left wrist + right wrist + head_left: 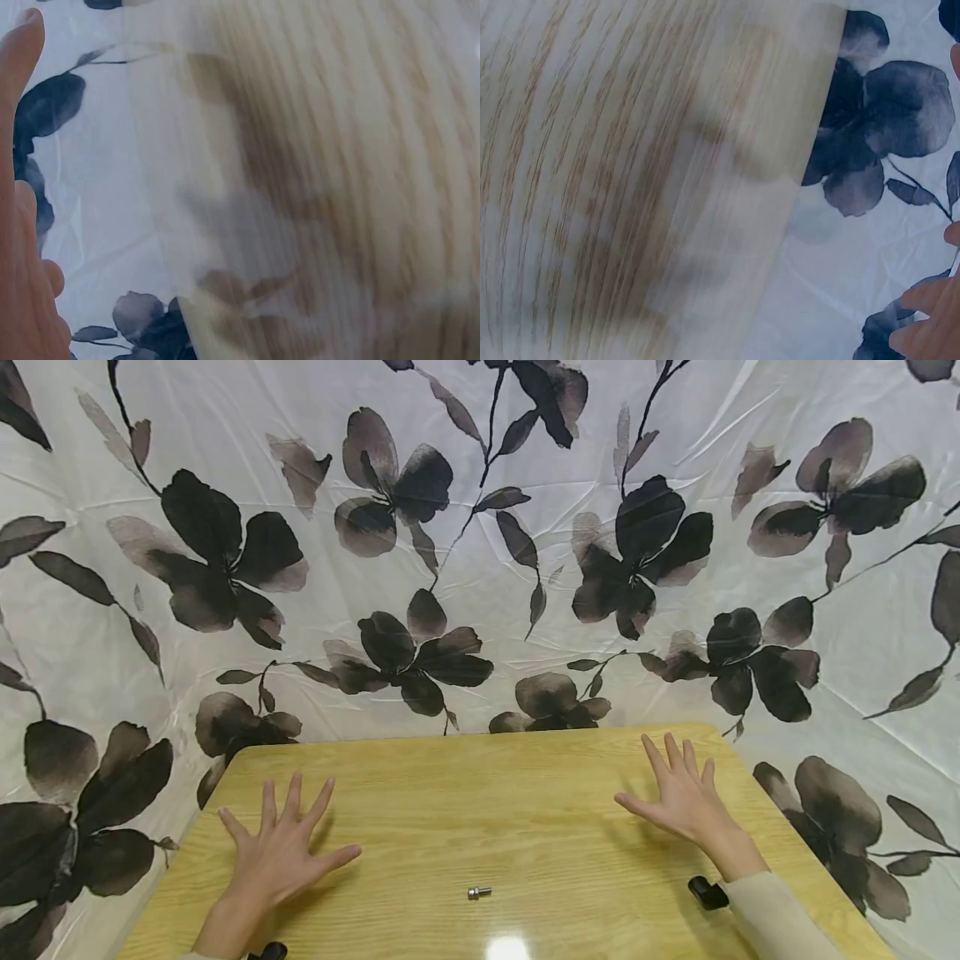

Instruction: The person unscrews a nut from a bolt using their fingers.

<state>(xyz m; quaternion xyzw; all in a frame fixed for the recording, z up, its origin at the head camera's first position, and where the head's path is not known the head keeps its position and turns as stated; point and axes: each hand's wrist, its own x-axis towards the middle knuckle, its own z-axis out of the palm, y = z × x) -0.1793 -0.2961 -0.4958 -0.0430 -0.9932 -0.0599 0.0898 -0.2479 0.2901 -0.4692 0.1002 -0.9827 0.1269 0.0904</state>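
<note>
A small metal screw point(478, 892) lies on its side on the wooden tabletop, near the front middle in the head view. To its left, my left hand point(279, 853) is held with its fingers spread wide and nothing in it. My right hand point(686, 802) is farther back on the right, its fingers also spread and holding nothing. Both hands are apart from the screw. Part of the left hand point(30, 255) shows at the left edge of the left wrist view. Some fingertips point(930, 322) show at the right edge of the right wrist view.
The light wooden table point(480, 802) has rounded back corners. Behind and beside it hangs a white cloth point(525, 585) with dark flower prints. Black wrist devices point(707, 893) are on both wrists. A bright reflection lies at the table's front.
</note>
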